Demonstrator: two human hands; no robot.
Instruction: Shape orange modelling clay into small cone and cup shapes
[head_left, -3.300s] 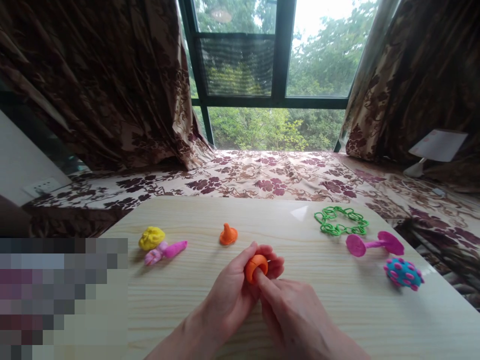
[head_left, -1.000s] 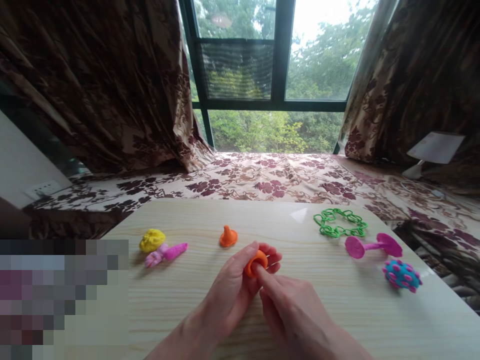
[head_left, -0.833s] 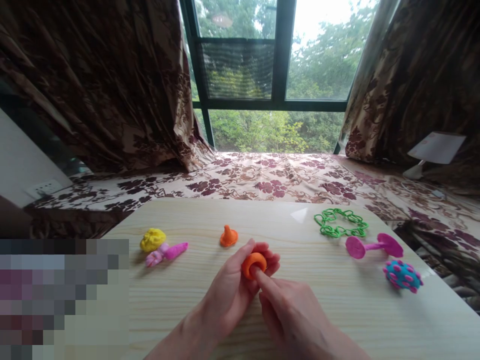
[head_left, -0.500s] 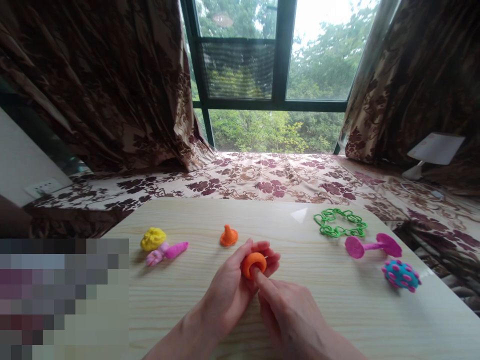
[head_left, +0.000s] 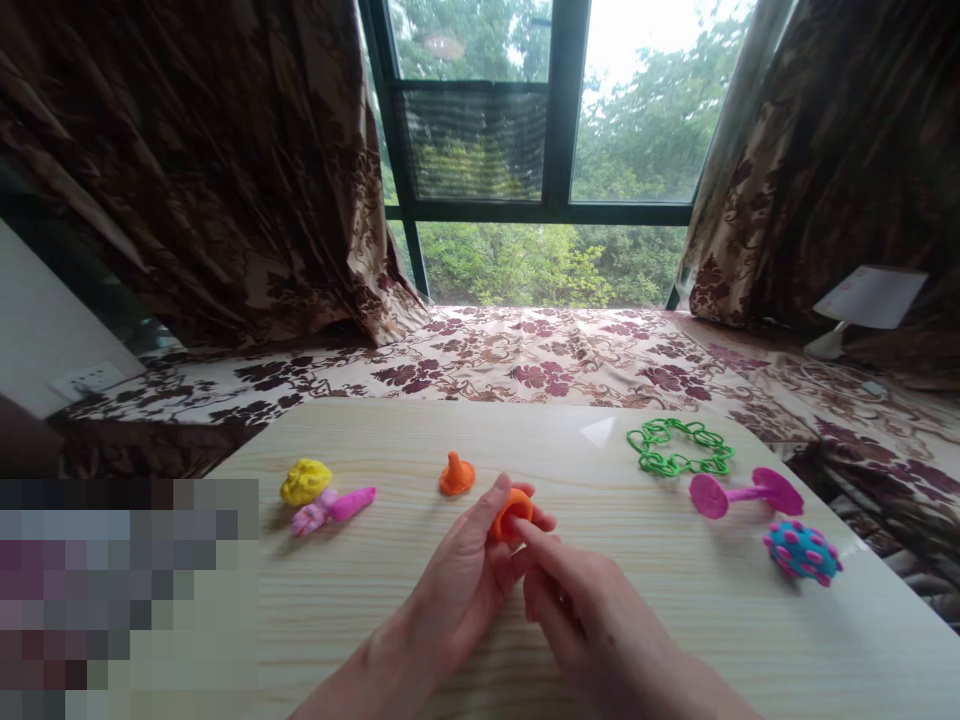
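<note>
A small hollowed piece of orange modelling clay (head_left: 516,508) rests in my left hand (head_left: 469,570), whose thumb and fingers curl around it. The index finger of my right hand (head_left: 581,595) reaches into the hollow and presses its inner wall. My right hand's other fingers are bent under, partly hidden. Beyond the hands on the table stands an orange clay piece shaped like a pointed hat (head_left: 457,474), with a wide brim.
At the left of the pale wooden table (head_left: 360,580) lie a yellow clay lump (head_left: 306,481) and a pink clay figure (head_left: 334,508). On the right are a green clay chain (head_left: 680,447), a magenta dumbbell shape (head_left: 746,492) and a blue, pink-dotted lump (head_left: 802,552).
The orange clay has tilted and moved slightly up and to the right in my left hand, and its hollow looks wider. My right finger stays inside it.
</note>
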